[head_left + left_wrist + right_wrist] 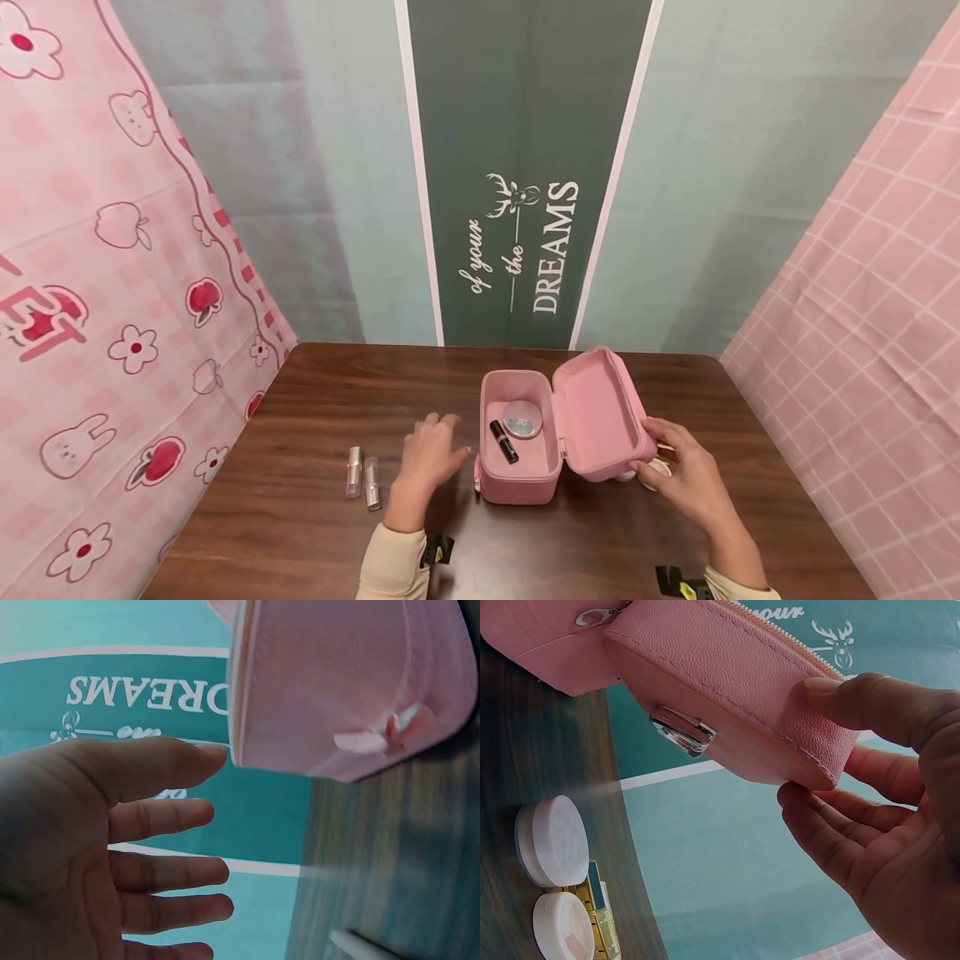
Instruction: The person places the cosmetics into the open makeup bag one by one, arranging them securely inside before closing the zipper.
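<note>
A pink zippered cosmetic case (517, 490) stands on the table, its lid (600, 408) swung out to the right. My right hand (686, 475) pinches the lid's outer corner, thumb (870, 701) on the zipper side wall and fingers beneath. Inside the case lie a black lipstick tube (504, 442) and a round silvery compact (522, 419). To the left of the case, my left hand (431, 454) is spread with nothing in it. Its thumb (180, 761) points toward the case wall, near a small pink bow (386, 735).
Two clear-and-silver lipstick tubes, one nearer (372, 483) and one farther left (354, 472), lie left of my left hand. Partly behind the lid are a round white jar (559, 840), another round container (564, 930) and a gold case (604, 907). Printed cloths surround the wooden table (360, 375).
</note>
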`<state>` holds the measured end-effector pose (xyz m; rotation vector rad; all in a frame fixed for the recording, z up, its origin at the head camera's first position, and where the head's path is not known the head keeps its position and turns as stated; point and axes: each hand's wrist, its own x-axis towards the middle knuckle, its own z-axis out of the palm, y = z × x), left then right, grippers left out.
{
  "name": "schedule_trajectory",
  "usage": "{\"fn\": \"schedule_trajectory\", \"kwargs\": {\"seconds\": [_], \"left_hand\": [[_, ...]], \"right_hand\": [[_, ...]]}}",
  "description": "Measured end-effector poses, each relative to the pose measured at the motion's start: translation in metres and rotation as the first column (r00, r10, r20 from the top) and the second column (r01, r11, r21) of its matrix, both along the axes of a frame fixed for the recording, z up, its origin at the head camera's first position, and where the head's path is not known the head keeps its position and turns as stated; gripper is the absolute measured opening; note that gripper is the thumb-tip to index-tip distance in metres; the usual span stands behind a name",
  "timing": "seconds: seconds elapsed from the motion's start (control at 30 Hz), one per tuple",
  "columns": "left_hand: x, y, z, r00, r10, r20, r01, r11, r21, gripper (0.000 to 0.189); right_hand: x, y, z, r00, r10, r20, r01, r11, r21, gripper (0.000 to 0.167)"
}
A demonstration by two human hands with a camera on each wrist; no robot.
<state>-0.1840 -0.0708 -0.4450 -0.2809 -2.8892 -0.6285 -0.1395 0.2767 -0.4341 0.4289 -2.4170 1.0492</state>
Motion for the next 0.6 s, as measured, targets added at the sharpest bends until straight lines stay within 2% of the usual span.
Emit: {"fn": "schedule_trajectory", "kwargs": {"seconds": [0.27, 0.43, 0.6], "left_hand": [[0.006, -0.017, -0.013, 0.996, 0.052, -0.068, -0.054, 0.998, -0.033, 0.041], [0.006, -0.026, -0.026, 0.993, 0.067, -0.098, -0.072, 0.996, -0.049, 0.041], [0.007, -0.033, -0.042, 0.987, 0.086, -0.135, -0.083, 0.996, 0.027, 0.042]], "right_hand": [[0.001, -0.001, 0.0, 1.0, 0.014, -0.011, -0.014, 1.0, -0.013, 0.06], [0.0, -0.001, -0.001, 1.0, 0.014, -0.014, -0.014, 1.0, -0.012, 0.061], [0.0, 0.0, -0.001, 1.0, 0.011, -0.013, -0.011, 1.0, -0.009, 0.061]]}}
